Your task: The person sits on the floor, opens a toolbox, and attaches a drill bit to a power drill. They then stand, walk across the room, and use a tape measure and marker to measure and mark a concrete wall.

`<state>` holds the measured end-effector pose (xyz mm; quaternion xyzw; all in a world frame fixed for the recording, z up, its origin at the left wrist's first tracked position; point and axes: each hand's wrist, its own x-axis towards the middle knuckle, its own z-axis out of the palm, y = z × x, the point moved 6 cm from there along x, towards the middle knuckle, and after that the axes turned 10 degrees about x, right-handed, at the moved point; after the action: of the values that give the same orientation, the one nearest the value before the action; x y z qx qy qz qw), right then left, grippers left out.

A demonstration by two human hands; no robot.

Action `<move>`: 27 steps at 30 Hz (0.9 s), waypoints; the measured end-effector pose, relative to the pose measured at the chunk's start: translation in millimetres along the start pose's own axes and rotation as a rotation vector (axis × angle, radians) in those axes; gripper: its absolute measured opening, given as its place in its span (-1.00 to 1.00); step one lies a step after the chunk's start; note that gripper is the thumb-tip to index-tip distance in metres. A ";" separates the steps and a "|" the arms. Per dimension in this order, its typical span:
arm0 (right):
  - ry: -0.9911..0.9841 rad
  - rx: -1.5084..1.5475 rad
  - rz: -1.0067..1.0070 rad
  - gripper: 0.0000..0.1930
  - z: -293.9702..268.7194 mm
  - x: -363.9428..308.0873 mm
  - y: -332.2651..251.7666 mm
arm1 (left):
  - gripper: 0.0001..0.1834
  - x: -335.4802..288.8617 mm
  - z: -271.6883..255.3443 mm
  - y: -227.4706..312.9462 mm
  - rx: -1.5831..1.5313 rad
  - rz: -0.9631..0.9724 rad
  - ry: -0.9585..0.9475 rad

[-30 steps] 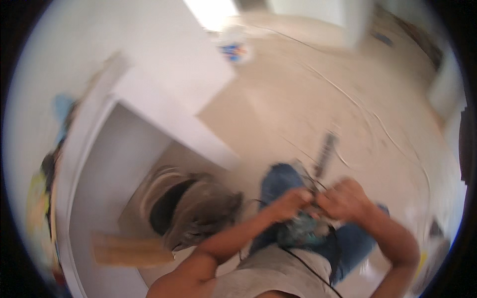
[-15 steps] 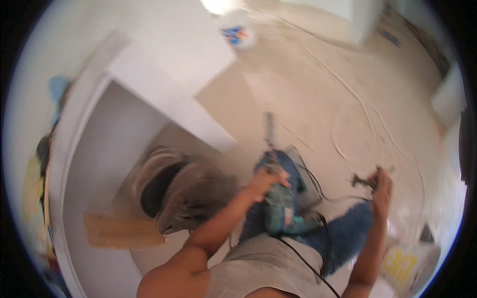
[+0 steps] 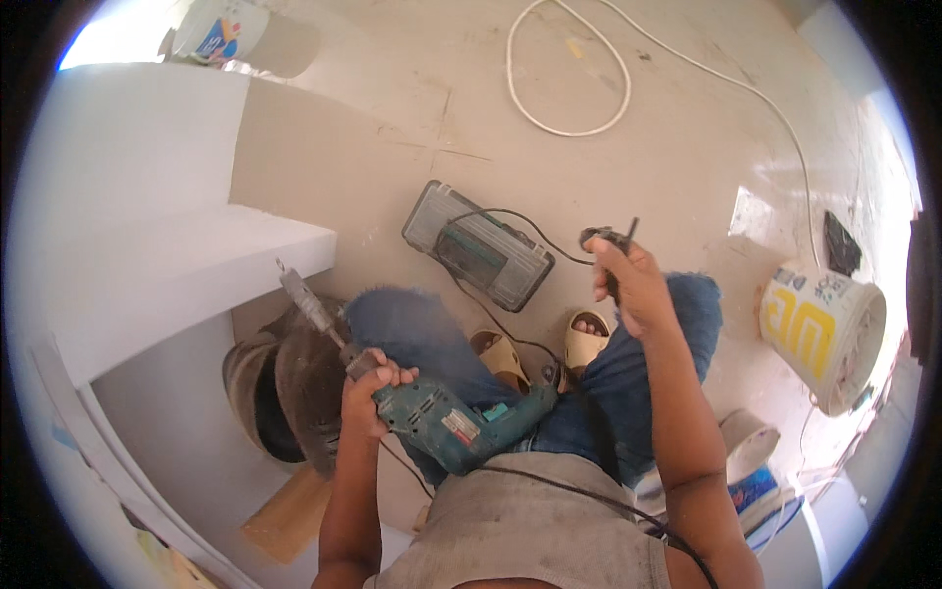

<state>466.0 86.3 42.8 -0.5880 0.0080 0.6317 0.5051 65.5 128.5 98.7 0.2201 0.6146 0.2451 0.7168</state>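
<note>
A dusty pale floor (image 3: pixel 392 118) spreads under the seated person, with a white ledge (image 3: pixel 177 265) at the left and a white and yellow bucket (image 3: pixel 822 334) at the right. A grey tool case (image 3: pixel 478 244) lies ahead of the knees. The left hand (image 3: pixel 368 393) grips a teal electric drill (image 3: pixel 446 422) near its chuck, over the left thigh, bit pointing up-left. The right hand (image 3: pixel 628 280) is closed around a small dark chuck key (image 3: pixel 610 240), raised above the right knee.

dusty pale concrete floor (image 3: pixel 392 128), white wall ledge (image 3: pixel 186 265) at its left, bright daylight above the ledge
</note>
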 end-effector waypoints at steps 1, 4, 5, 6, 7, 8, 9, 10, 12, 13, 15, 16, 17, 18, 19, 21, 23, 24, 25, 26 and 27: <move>0.039 -0.010 0.080 -0.63 -1.1 2.7 4.6 | -0.81 0.2 6.7 1.1 0.020 -0.047 0.016; 0.005 0.090 0.187 -0.62 0.2 13.5 19.7 | -0.79 6.0 14.6 5.3 0.067 -0.201 0.038; -0.038 0.151 0.188 -0.61 2.9 13.4 26.7 | -0.78 2.5 15.2 11.4 0.081 -0.250 0.038; -0.039 0.205 0.145 -0.62 0.2 14.7 31.5 | -0.76 1.2 19.9 18.7 0.093 -0.295 0.043; -0.041 0.253 0.099 -0.62 -1.7 17.1 40.7 | -0.77 3.8 23.2 20.1 0.104 -0.338 0.038; -0.051 0.298 0.056 -0.62 2.0 15.0 51.3 | -0.77 2.7 18.9 17.7 0.112 -0.378 0.041; -0.012 0.243 0.022 -0.68 0.1 10.2 56.8 | -0.78 0.8 17.8 18.4 0.118 -0.415 0.048; 0.029 0.296 0.025 -0.68 -1.7 1.0 62.6 | -0.81 0.1 17.2 19.0 0.118 -0.419 0.060; 0.119 0.388 0.006 -0.67 -8.1 -18.2 67.8 | -0.86 1.9 16.0 19.4 0.107 -0.420 0.057; 0.099 0.472 -0.030 -0.64 -11.4 -34.8 49.5 | -0.80 -3.0 14.2 23.6 0.127 -0.400 0.058; 0.082 0.639 -0.126 -0.59 -32.8 -83.6 -4.4 | -0.68 -17.1 15.5 52.4 0.159 -0.315 0.022; 0.085 0.714 -0.172 -0.56 -47.4 -114.2 -31.9 | -0.62 -22.1 19.2 64.7 0.165 -0.285 -0.020; 0.067 0.776 -0.209 -0.53 -57.6 -147.5 -62.6 | -0.54 -37.0 33.8 108.2 0.654 0.315 -0.316; 0.055 0.852 -0.263 -0.49 -67.7 -176.8 -83.9 | -0.48 -54.3 56.5 121.2 0.845 0.655 -0.498; 0.057 0.842 -0.339 -0.42 -109.6 -206.5 -86.2 | -0.43 -74.9 75.0 134.9 0.943 0.995 -0.626; 0.275 0.835 -0.493 -0.39 -159.6 -281.3 -106.2 | -0.52 -87.6 89.1 184.4 0.610 0.798 -0.429; 0.545 0.722 -0.589 -0.36 -190.8 -356.3 -124.8 | -0.66 -86.5 108.4 232.9 0.388 0.540 -0.192; 0.770 0.577 -0.567 -0.37 -203.1 -389.9 -124.1 | -0.68 -89.1 130.0 261.3 0.361 0.514 -0.152; 0.921 0.426 -0.502 -0.40 -232.2 -416.0 -104.9 | -0.72 -99.4 157.9 292.2 0.642 0.837 -0.221; 1.065 0.242 -0.411 -0.42 -297.8 -454.1 -58.8 | -0.76 -126.4 171.6 255.0 0.893 1.147 -0.265; 1.079 0.240 -0.361 -0.44 -317.9 -466.9 -43.6 | -0.78 -141.6 195.9 261.3 0.940 1.251 -0.224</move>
<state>633.6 -377.9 320.9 -0.7573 0.2353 0.1412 0.5926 220.6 242.2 398.2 0.8280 0.3401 0.2938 0.3354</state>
